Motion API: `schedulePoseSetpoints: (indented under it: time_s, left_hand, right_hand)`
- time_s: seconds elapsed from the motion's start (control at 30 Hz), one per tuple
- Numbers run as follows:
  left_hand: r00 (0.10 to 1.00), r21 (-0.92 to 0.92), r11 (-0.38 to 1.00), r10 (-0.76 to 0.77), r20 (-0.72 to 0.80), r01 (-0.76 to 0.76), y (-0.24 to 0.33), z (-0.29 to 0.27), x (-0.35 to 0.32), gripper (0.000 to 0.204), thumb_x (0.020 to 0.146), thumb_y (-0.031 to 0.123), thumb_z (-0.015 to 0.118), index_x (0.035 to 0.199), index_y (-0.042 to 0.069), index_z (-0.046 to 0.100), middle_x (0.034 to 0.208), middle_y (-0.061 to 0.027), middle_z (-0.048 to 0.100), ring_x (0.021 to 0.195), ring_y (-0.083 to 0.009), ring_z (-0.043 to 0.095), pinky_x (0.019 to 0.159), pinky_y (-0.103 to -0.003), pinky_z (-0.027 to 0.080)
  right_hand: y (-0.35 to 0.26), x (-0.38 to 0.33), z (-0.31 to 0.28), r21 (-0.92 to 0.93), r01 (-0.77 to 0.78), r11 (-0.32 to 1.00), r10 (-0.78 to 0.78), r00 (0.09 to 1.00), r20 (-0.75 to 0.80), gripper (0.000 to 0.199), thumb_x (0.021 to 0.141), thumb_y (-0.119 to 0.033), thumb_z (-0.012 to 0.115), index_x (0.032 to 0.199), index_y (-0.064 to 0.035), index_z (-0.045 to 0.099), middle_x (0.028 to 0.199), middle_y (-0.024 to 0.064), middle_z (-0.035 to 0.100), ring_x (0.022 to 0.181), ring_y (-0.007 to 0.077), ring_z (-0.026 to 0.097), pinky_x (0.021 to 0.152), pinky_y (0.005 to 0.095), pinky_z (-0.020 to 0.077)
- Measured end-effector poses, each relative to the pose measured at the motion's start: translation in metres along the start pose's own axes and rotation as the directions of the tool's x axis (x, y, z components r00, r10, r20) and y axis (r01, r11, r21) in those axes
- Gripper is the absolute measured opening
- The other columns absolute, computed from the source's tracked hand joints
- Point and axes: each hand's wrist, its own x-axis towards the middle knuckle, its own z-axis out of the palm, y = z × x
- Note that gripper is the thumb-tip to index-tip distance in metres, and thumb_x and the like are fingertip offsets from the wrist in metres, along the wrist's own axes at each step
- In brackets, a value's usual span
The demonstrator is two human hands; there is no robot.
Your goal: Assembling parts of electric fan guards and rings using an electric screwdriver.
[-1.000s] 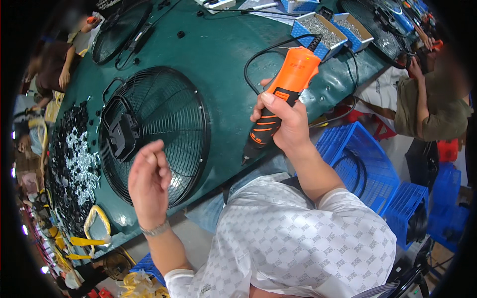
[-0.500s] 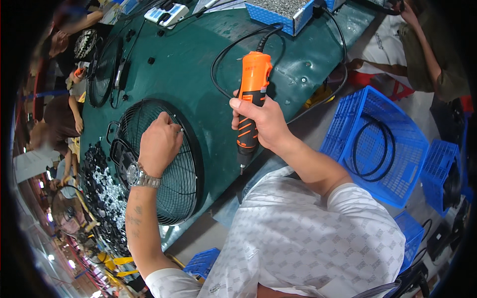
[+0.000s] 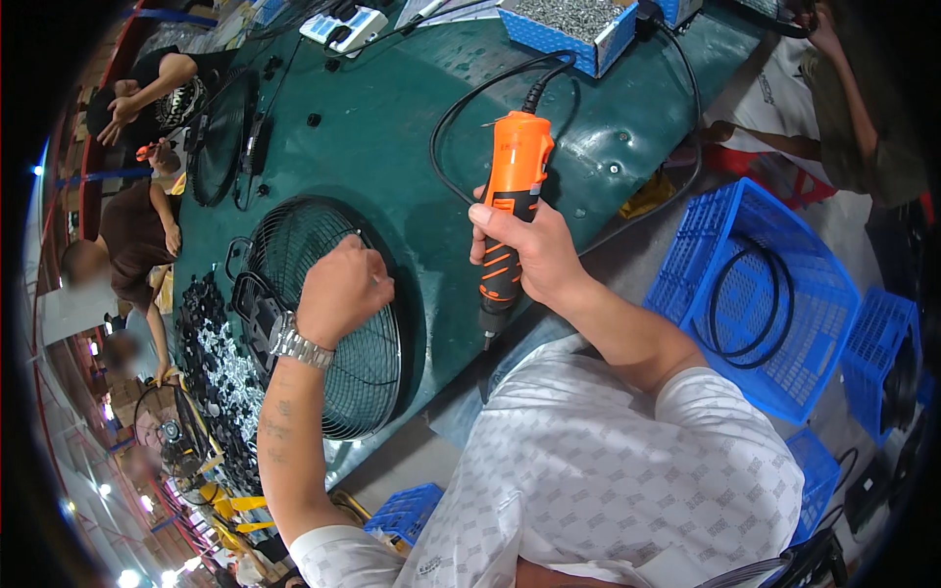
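gripping orange-and-black cylindrical power screwdriver (image 3: 514, 176) in wrapped-closed right hand (image 3: 531, 245), to the right of round black wire-mesh fan (image 3: 365, 363), presumably keeping bit (image 3: 487, 341) clear; curling left hand (image 3: 343, 289) half-closed over fan, cannot tell contents.

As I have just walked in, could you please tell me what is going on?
The person's right hand grips an orange power screwdriver, its tip away from the black fan guard. The left hand is curled over that guard; whether it pinches anything is hidden. The guard lies on a green table, with a blue box of small metal parts farther back.
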Motion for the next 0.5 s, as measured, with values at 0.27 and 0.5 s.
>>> schedulePoseSetpoints:
  time_s: [0.27,0.5]
  left_hand:
    - [0.97,-0.572,0.82,-0.121,-0.212,-0.023,-0.004,-0.015,-0.069,0.018,0.078,0.008,0.07,0.096,0.004,0.067,0.076,-0.0097,0.059,0.068,-0.0224,0.06,0.06,-0.033,0.047]
    - [0.834,-0.578,0.814,-0.358,-0.42,0.058,-0.003,0.01,-0.114,0.02,0.08,0.008,0.071,0.098,0.002,0.066,0.075,-0.0075,0.057,0.061,-0.0181,0.055,0.055,-0.029,0.043]
  right_hand:
    - [0.001,-0.001,0.001,-0.039,0.004,0.999,-0.003,1.0,0.021,0.036,0.085,-0.019,0.069,0.112,-0.0028,0.05,0.079,0.0059,0.058,0.066,0.0159,0.06,0.064,0.0326,0.0526]
    - [0.0,0.001,0.01,-0.071,-0.01,0.997,0.012,1.0,0.017,0.033,0.085,-0.02,0.069,0.11,-0.0052,0.053,0.08,0.0045,0.057,0.066,0.0156,0.06,0.064,0.0323,0.053]
